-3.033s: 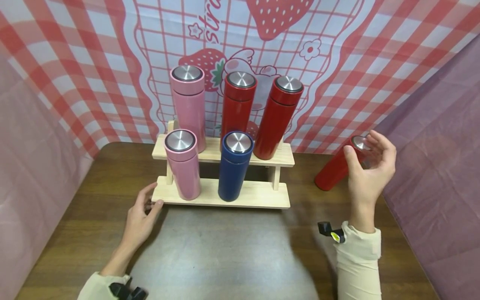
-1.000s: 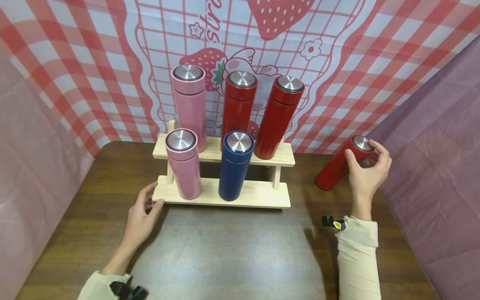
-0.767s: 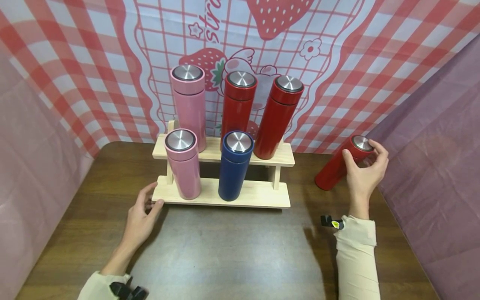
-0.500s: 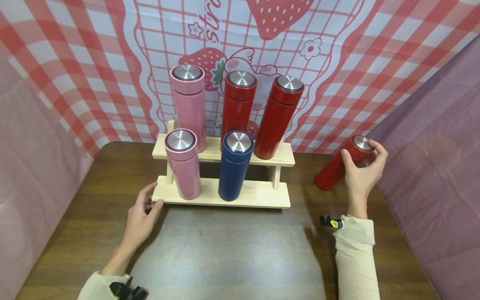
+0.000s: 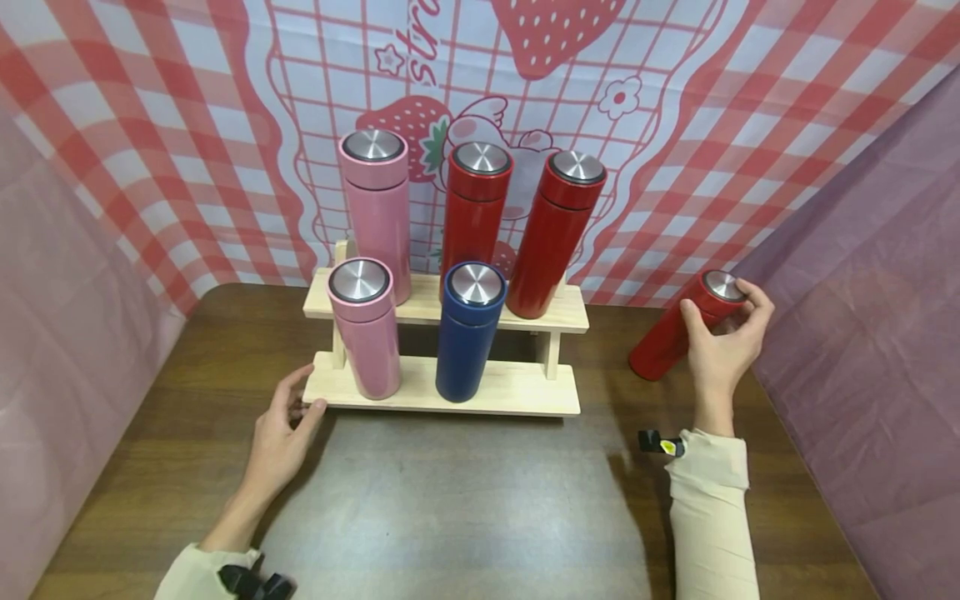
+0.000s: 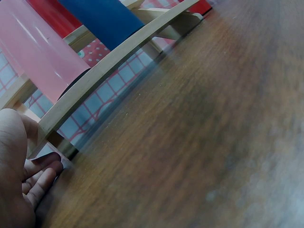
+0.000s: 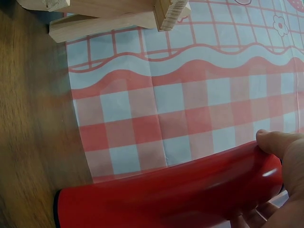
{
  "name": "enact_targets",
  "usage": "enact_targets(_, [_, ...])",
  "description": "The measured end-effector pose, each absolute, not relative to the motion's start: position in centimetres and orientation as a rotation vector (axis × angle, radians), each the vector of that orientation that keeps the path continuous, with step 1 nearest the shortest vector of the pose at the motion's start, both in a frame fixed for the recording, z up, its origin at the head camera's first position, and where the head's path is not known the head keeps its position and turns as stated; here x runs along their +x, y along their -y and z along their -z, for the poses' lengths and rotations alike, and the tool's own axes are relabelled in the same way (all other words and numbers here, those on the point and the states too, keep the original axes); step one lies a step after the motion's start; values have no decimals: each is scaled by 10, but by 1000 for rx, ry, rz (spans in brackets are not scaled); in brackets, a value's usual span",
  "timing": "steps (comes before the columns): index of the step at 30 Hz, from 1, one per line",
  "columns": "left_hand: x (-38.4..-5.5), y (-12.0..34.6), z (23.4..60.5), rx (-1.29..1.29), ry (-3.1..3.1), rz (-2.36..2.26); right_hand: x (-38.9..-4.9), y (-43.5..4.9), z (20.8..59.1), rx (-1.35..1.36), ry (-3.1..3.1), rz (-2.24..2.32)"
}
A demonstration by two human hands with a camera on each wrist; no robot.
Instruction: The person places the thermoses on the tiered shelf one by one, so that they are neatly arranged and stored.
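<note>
At the far right of the table, a red thermos bottle [image 5: 671, 333] with a steel-topped lid stands on the wood. My right hand [image 5: 726, 354] grips it near the top, thumb on the left side and fingers round the far right. In the right wrist view the red thermos bottle [image 7: 171, 190] runs across the bottom. My left hand [image 5: 281, 442] holds the left end of the two-tier wooden stand [image 5: 525, 392] at its lower shelf. The left wrist view shows the thumb against the shelf end and other fingers curled below it.
The stand's lower shelf bears a pink bottle [image 5: 367, 333] and a blue bottle [image 5: 468, 342]. On the upper shelf are another pink bottle [image 5: 378, 217] and two red ones. A checked strawberry cloth [image 5: 675, 167] hangs right behind; a pink curtain [image 5: 877, 333] borders the right.
My right hand, earlier spread around the red thermos bottle's top, has closed on it and shifted slightly left. The bottle has hardly moved. My left hand stays at the stand.
</note>
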State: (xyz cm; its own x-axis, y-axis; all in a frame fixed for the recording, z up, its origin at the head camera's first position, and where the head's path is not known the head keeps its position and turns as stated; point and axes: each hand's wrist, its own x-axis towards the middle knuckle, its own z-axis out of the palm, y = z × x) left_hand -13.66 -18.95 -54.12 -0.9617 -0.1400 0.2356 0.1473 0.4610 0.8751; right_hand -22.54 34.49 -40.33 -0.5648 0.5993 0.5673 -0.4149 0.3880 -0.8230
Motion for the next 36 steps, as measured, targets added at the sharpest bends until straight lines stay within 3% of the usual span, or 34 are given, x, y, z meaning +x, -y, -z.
enact_targets(14, [-137,190,541,-12,2439,1505,-243,-368,424,-233,1714,-1320])
enact_targets(25, [-137,189,541,-26,2427,1502,-221,-341,396,-201,1714,-1301])
enact_targets(36, [-137,189,543,-19,2427,1503,-230,-360,402,-101,1683,-1288])
